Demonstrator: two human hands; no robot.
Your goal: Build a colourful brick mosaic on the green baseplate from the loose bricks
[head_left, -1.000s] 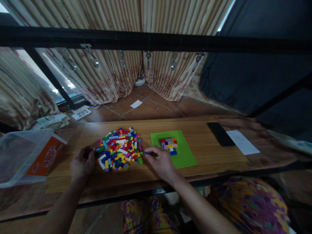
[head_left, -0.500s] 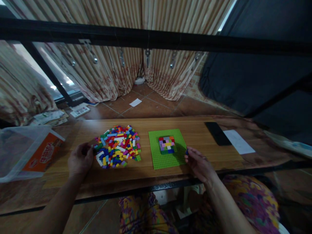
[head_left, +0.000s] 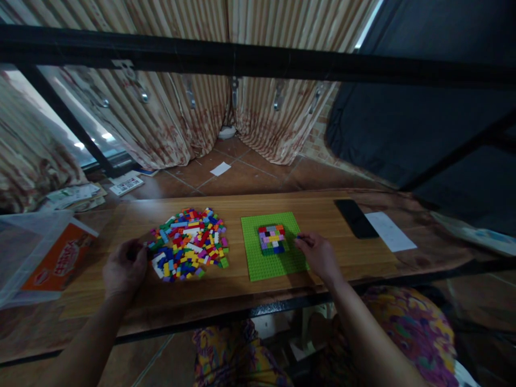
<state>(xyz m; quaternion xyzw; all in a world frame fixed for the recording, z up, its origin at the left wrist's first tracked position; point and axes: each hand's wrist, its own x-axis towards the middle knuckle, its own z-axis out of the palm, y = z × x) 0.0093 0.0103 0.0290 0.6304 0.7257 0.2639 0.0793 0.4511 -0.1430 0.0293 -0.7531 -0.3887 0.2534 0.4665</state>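
My right hand (head_left: 319, 256) is over the right part of a green baseplate (head_left: 253, 267), its thumb and fingertips pinched on a small dark blue toy brick (head_left: 298, 237). Just left of those fingertips, a small block of multicoloured bricks (head_left: 271, 238) stands on the baseplate. My left hand (head_left: 124, 267) rests at the left edge of a heap of loose toy bricks (head_left: 193, 244). Its fingers are curled with thumb and forefinger close together, and whatever may be between them is too small to make out.
Left of the heap stands a clear plastic box (head_left: 24, 231) with an orange label. A black phone (head_left: 356, 218) and a white sheet of paper (head_left: 390, 231) lie at the right of the wooden board (head_left: 226, 287). A dark metal bar (head_left: 258, 62) crosses beyond the table.
My right hand has moved left and inward, bringing the blue brick over the baseplate towards the brick block. My left hand stays by the heap. The whole view has shifted slightly.
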